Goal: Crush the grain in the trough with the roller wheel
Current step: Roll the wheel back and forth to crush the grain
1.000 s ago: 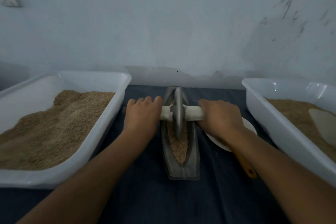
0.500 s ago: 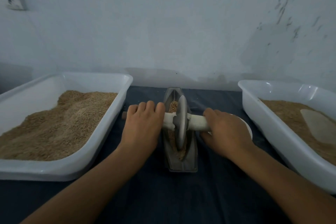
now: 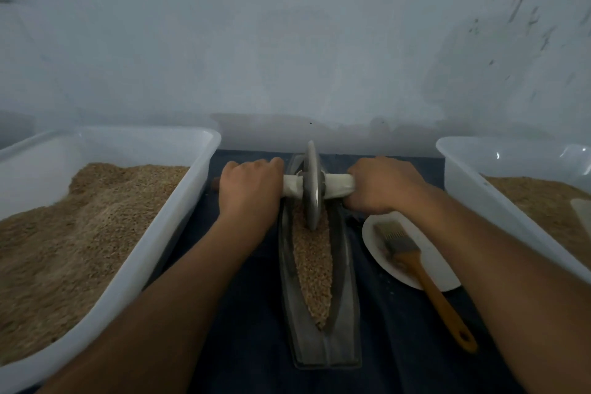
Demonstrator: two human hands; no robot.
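Gripping the white axle, the left hand (image 3: pixel 251 190) and right hand (image 3: pixel 383 185) have pushed the roller wheel (image 3: pixel 311 189) toward 12 o'clock, baring the trough (image 3: pixel 343 265) grain (image 3: pixel 313 265) and, at 3 o'clock, a brush (image 3: pixel 415 262).

Roller wheel (image 3: pixel 311 189) upright at trough (image 3: pixel 319 342) far end, in grain (image 3: pixel 312 265).
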